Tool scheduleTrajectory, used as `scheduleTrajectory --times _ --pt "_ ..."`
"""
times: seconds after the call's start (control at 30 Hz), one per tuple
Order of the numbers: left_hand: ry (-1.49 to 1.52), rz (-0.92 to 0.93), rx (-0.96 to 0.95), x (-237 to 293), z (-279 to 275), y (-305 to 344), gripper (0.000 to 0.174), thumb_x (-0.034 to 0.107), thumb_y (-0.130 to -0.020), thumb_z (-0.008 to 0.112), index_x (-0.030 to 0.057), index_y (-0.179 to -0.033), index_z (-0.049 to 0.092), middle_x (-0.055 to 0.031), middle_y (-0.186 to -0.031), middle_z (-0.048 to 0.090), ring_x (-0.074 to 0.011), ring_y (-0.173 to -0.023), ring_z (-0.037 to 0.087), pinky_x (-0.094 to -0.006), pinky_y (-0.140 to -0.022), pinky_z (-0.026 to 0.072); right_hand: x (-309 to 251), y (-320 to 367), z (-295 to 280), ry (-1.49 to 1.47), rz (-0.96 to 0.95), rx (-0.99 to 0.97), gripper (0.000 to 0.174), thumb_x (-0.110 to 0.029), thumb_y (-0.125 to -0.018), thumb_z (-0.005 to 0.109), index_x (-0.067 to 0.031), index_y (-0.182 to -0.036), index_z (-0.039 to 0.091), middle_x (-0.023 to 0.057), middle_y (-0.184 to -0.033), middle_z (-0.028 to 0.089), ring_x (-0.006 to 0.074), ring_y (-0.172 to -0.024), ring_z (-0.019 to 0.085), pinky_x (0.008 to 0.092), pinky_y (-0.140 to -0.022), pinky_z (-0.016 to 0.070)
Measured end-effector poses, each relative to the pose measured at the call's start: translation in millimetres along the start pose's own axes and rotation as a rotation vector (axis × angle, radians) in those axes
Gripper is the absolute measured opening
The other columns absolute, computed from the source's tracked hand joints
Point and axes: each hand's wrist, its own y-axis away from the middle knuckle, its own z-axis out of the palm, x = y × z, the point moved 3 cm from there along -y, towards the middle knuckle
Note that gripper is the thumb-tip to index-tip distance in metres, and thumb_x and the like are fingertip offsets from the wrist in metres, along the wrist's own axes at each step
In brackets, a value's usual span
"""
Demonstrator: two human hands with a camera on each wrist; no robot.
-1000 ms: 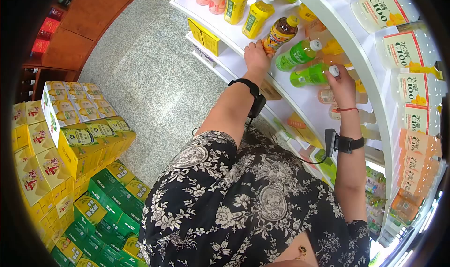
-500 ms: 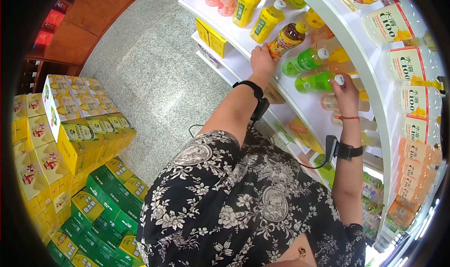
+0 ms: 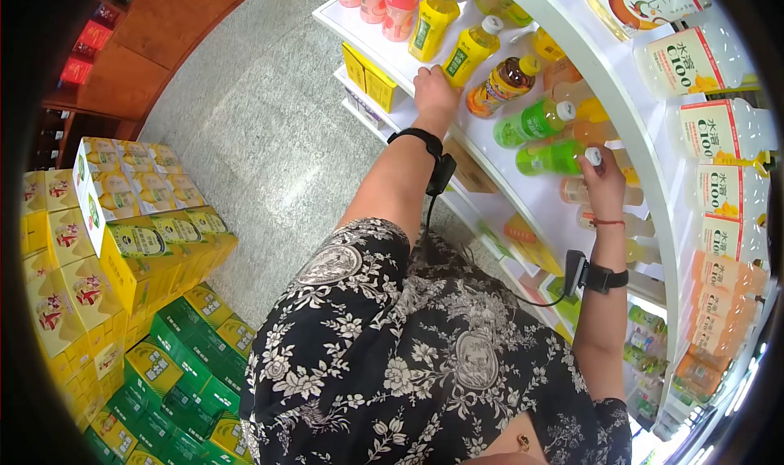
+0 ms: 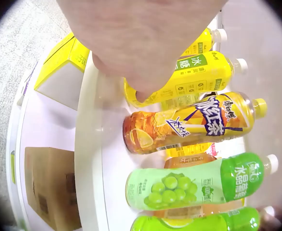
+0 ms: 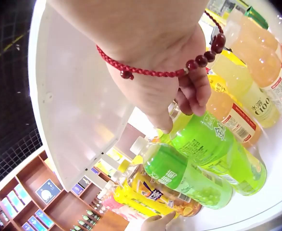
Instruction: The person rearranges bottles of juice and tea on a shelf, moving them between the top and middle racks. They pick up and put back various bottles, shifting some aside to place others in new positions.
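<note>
A row of drink bottles lies along the white shelf (image 3: 563, 200) in the head view. My left hand (image 3: 437, 93) grips the base of a yellow drink bottle (image 3: 472, 54), its thumb overlapping the label in the left wrist view. Beside that stands an iced tea bottle (image 4: 179, 127) with a yellow cap, then a green grape drink bottle (image 4: 189, 187). My right hand (image 3: 604, 183) holds a bright green drink bottle (image 3: 547, 158) by the neck, just below its white cap. In the right wrist view its thumb and curled fingers surround that neck.
Pink bottles (image 3: 402, 8) and another yellow bottle (image 3: 433, 24) stand farther along the shelf. Large C100 bottles (image 3: 682, 61) fill the shelf above, behind a white edge (image 3: 625, 85). A cardboard box (image 4: 52, 185) sits on a lower shelf. Stacked drink cartons (image 3: 155, 244) stand at left.
My left hand has let go of the iced tea bottle and moved left to the base of the yellow bottle. My right hand stays at the bright green bottle's neck.
</note>
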Motion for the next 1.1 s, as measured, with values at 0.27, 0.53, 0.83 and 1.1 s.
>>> scheduleTrajectory --times 0.27,0.53,0.83,1.1 --pt "-0.182 0.06 -0.013 -1 3 -4 0.055 0.039 -0.072 0.076 0.0015 -0.108 0.059 -0.016 -0.109 0.056 -0.0325 -0.104 0.053 -0.0388 -0.091 0.0456 -10 3 -3 0.032 0.017 -0.012 0.034 -0.018 -0.081 0.071 -0.003 -0.11 0.061 0.0108 -0.092 0.067 0.0173 -0.078 0.066 0.0293 -0.072 0.0517" --pt "-0.139 0.038 0.023 -6 6 -6 0.054 0.036 -0.071 0.075 0.0013 -0.109 0.058 -0.0165 -0.109 0.056 -0.0338 -0.102 0.052 -0.0399 -0.091 0.0451 0 1 0 -0.042 0.005 -0.003 0.035 -0.017 -0.082 0.07 -0.0029 -0.112 0.061 0.0099 -0.093 0.067 0.0164 -0.077 0.065 0.0285 -0.072 0.0513" --pt "-0.128 0.026 0.049 -7 7 -10 0.055 0.035 -0.07 0.075 0.0004 -0.11 0.058 -0.0176 -0.109 0.056 -0.0346 -0.102 0.052 -0.0396 -0.091 0.0439 -1 1 -1 -0.024 0.002 -0.004 0.035 -0.019 -0.082 0.071 -0.0034 -0.111 0.061 0.0086 -0.091 0.067 0.0151 -0.076 0.064 0.0276 -0.07 0.0509" --pt "-0.053 0.046 0.082 -20 -1 2 0.064 0.03 -0.064 0.082 0.0005 -0.116 0.057 -0.0191 -0.111 0.056 -0.0355 -0.106 0.051 -0.0405 -0.092 0.0435 -5 2 -2 0.014 0.013 0.003 0.034 -0.021 -0.081 0.071 -0.0046 -0.109 0.062 0.0093 -0.087 0.067 0.0169 -0.075 0.065 0.0297 -0.07 0.051"
